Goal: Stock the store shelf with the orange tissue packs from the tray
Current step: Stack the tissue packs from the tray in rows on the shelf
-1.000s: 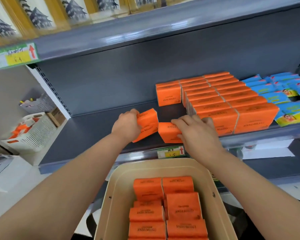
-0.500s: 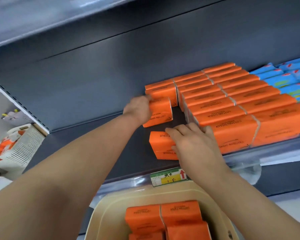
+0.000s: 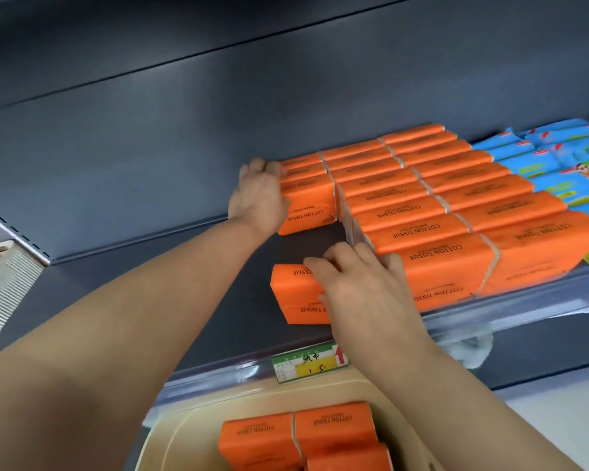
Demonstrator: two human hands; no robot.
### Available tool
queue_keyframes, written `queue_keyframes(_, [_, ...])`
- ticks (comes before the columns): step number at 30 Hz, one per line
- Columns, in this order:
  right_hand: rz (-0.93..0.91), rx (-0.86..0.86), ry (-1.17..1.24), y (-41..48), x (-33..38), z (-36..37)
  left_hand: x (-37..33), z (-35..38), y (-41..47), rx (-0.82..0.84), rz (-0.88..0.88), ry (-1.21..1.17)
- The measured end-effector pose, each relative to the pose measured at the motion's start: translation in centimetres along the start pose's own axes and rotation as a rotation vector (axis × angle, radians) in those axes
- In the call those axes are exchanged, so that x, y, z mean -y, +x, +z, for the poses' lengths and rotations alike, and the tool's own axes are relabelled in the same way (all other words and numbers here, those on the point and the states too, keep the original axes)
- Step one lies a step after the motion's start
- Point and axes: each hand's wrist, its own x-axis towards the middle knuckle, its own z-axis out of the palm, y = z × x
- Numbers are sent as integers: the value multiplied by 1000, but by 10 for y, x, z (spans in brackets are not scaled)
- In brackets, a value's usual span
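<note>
Left grip [image 3: 259, 195] holds rear pack [image 3: 312, 212]; right grip [image 3: 364, 290], front pack [image 3: 293, 292].

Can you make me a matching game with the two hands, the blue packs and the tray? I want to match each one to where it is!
Things:
1. left hand
2. right hand
3. blue packs
4. tray

Places:
A. at the far right end of the shelf
B. below the shelf, with spare orange packs inside
C. gripping the back orange pack, next to the full rows
D. gripping the front orange pack, near the shelf's front edge

Pairs: 1-C, 2-D, 3-A, 4-B
</note>
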Motion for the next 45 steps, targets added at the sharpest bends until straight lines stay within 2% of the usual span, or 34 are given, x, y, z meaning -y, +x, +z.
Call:
queue_keyframes(7, [-63, 94, -83, 12, 2, -13, 35, -36, -40, -36, -54, -102])
queue_keyframes(12, [-47, 236, -48, 74, 2, 0, 51, -46, -59, 0, -70, -149])
queue_keyframes(16, [-30, 283, -71, 116, 0, 22, 56, -47, -62, 18, -64, -165])
queue_keyframes(21, [16, 261, -156, 135, -2, 32, 53, -42, -61, 53, -58, -191])
queue_keyframes(29, [54, 230, -148, 126, 4, 31, 43, -38, -73, 78, -22, -220])
queue_keyframes(35, [-48, 196, -144, 85, 13, -1, 43, -59, -104, 83, -19, -187])
queue_keyframes(41, [-168, 57, -54, -15, 23, -11, 52, -64, -190, 108, 40, -153])
queue_keyframes(45, [-202, 155, 17, -92, 31, -11, 60, -45, -268, 172, 43, -192])
